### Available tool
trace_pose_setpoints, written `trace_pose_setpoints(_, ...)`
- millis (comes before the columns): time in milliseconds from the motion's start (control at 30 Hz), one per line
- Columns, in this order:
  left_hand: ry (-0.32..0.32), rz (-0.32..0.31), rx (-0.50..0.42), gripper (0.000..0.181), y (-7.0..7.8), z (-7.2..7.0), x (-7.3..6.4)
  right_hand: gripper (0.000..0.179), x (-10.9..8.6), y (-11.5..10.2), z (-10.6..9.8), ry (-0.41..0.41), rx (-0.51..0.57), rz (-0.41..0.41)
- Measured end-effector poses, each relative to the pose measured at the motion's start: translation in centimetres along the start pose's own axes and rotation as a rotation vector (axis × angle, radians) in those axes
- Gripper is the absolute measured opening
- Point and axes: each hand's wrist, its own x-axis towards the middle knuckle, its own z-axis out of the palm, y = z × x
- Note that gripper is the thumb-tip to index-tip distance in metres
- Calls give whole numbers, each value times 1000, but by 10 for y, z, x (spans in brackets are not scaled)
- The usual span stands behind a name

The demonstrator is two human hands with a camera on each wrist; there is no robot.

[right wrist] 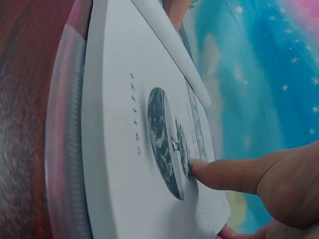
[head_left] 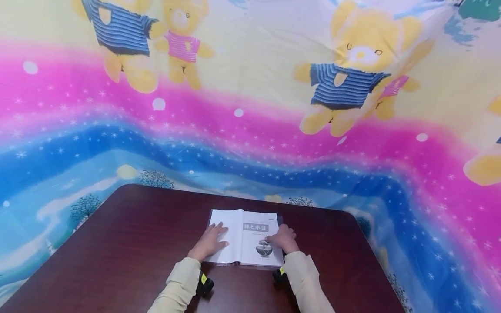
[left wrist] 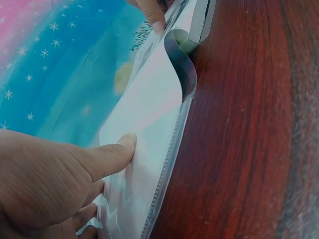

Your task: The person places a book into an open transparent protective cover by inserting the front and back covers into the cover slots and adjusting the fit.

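An open book (head_left: 256, 256) in a clear plastic cover (left wrist: 172, 144) lies on the dark wooden table. Its left page (head_left: 232, 217) is blank white; the right one carries a grey title band and a round tree picture (right wrist: 164, 144). My left hand (head_left: 209, 243) rests on the left page near the outer edge, fingers spread and thumb (left wrist: 112, 157) pointing inward. At the right edge, my right hand (head_left: 285, 238) holds the book, its thumb (right wrist: 224, 172) on the page beside the picture and its other fingers around the edge, partly hidden.
The reddish-brown table (head_left: 137, 234) extends around the book on all sides. Behind it hangs a colourful cloth (head_left: 250, 108) with bears and snowflakes. Each wrist wears a small black camera, such as the left camera (head_left: 205, 284), above the table's near part.
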Motion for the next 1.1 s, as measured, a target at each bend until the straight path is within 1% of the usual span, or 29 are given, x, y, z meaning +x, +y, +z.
trace_pose_setpoints(100, 2, 5, -2, 50, -2, 1, 1, 62, -1, -1, 0, 11, 24, 10)
trace_pose_setpoints(267, 9, 13, -9, 50, -3, 1, 1, 61, -3, 0, 1, 7, 102, 6)
trace_pose_setpoints(400, 4, 11, -20, 50, -2, 2, 0, 58, -4, 4, 0, -14, 180, 8)
trace_pose_setpoints(500, 3, 12, -24, 50, 0, 2, -2, 51, -3, 9, -1, -19, 261, -2)
trace_pose_setpoints(667, 8, 6, -21, 50, 1, 2, -2, 40, 2, 17, -2, -14, 383, -93)
trace_pose_setpoints(733, 10, 4, -17, 50, 1, 2, -2, 39, 3, 20, -3, -27, 415, -140)
trace_pose_setpoints(867, 7, -3, -8, 50, 1, 0, -3, 40, 1, 24, -8, -72, 482, -202)
trace_pose_setpoints(1000, 0, 4, 5, 50, 1, -1, -2, 40, -2, 23, -14, -94, 564, -243)
trace_pose_setpoints(1100, -7, 4, 14, 51, 1, -1, -2, 40, -5, 16, -19, -83, 626, -263)
